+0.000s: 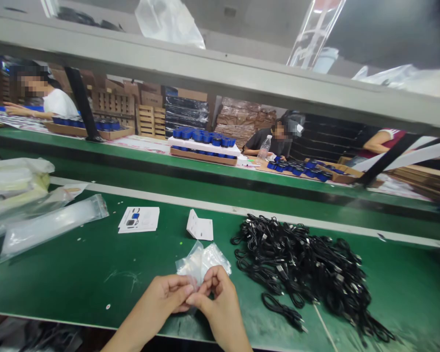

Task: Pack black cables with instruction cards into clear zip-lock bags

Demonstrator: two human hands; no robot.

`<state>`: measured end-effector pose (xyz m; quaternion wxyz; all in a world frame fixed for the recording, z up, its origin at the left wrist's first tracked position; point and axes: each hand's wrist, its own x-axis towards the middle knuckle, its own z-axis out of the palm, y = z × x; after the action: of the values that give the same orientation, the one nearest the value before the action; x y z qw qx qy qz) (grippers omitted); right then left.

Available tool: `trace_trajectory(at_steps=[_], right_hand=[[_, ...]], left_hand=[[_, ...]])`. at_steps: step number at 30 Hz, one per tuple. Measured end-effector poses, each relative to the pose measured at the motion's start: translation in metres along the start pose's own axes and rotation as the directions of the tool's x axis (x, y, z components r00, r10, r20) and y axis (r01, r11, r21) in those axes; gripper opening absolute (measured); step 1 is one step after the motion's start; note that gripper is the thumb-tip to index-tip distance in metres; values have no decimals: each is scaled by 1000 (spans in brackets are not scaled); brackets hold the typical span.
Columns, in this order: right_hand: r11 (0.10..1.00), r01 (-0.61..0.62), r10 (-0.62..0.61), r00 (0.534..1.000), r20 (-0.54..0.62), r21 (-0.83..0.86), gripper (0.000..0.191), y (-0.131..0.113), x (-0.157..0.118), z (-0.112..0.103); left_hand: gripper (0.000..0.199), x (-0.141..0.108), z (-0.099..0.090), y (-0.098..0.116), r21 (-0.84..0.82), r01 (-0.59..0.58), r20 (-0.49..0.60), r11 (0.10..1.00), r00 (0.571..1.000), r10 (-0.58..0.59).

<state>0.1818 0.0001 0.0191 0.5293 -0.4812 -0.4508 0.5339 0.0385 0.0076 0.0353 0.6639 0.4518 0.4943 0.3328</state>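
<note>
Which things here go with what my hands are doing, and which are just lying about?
In the job:
Small clear bag, between left hand and right hand
Small bags beside it
Probably black cables, printed leaflets and folded card

Just lying about, it seems:
Long plastic bag at left
Small white scrap

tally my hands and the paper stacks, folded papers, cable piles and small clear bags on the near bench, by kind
Hands, left hand and right hand: 2
Printed paper stack: 1
Folded white paper: 1
Black cable pile: 1
Total: 5, without the small clear bags, which overlap too much to count
</note>
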Motion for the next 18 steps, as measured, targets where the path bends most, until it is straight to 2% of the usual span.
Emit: trace_trajectory(at_steps=[7,12,14,18], right_hand=[[993,6,-4,1000,20,-115,21,-7,-6,1],[966,62,-52,998,48,-251,26,-9,-10,0],[913,154,-132,988,84,-378,29,-9,-12,-3],[730,357,-275,934,228,-583,20,-10,-14,-9]], left_hand=[[39,-4,-3,1,101,-16,63,995,998,10],[26,-1,-5,-1,244,-106,98,964,992,84],[23,-1,-5,-1,313,-160,89,936,986,139],[20,-5,-3,-1,434,-242,57,868,969,242]])
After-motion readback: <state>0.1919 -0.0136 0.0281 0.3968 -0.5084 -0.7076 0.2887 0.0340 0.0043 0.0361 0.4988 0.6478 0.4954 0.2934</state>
